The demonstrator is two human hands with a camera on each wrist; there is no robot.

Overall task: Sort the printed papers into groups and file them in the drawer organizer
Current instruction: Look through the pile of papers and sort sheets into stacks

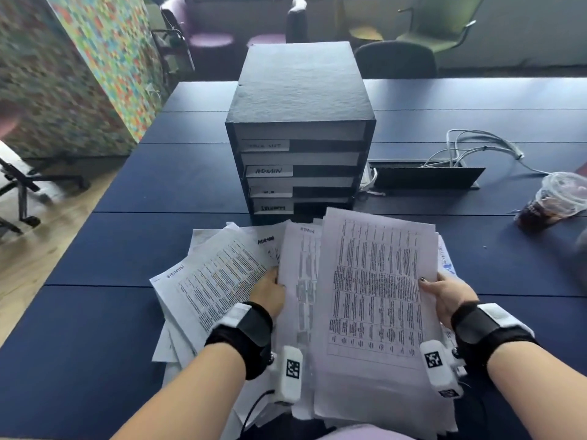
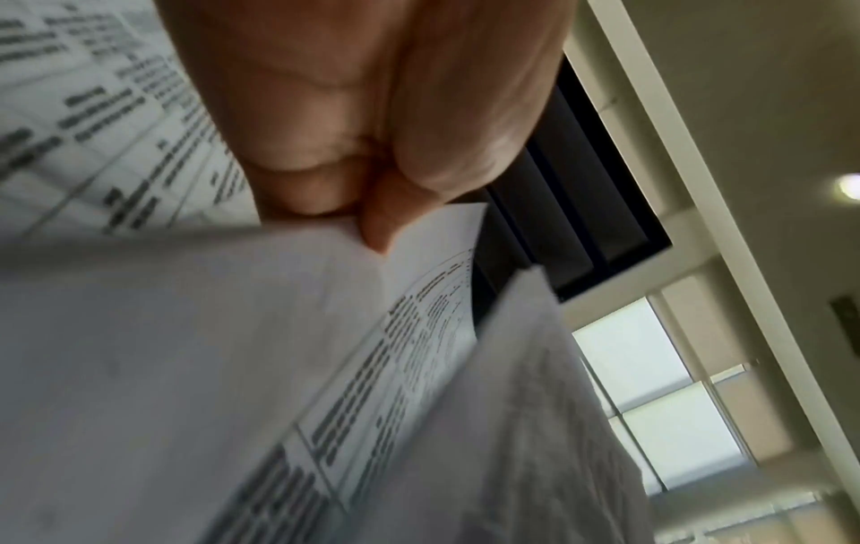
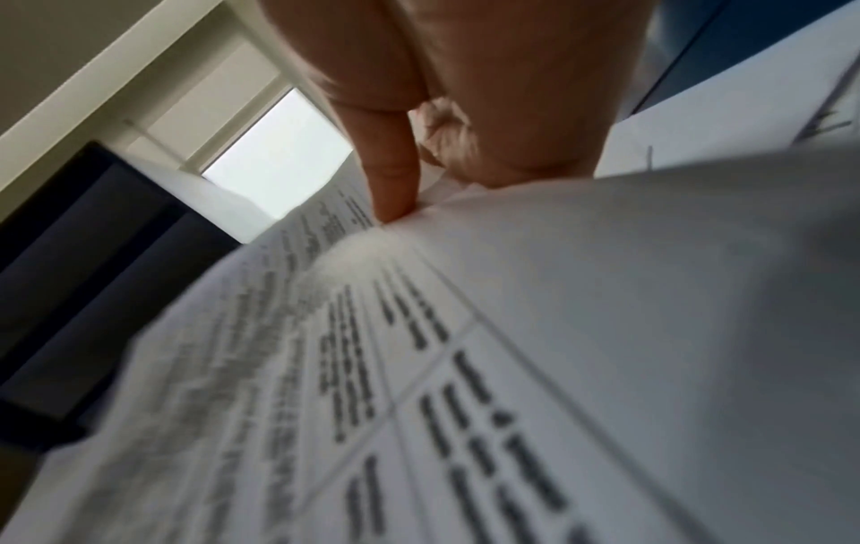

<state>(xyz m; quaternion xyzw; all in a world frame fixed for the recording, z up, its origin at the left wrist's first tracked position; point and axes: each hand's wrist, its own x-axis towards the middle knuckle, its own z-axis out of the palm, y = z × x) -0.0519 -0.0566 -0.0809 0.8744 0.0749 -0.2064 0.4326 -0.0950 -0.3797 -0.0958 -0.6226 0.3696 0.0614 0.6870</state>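
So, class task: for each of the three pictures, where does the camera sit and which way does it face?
Head: on the head, facing forward and down at the papers, organizer, both forearms.
Left wrist: on the wrist, looking along the left hand pinching a sheet, ceiling beyond.
Right wrist: on the wrist, looking along the right hand holding the papers.
Shared: all show the papers; both wrist views the dark organizer.

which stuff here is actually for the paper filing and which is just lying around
For the job:
printed papers, held by left hand and right hand
loose sheets
drawer organizer

Lying about:
plastic cup
white cables
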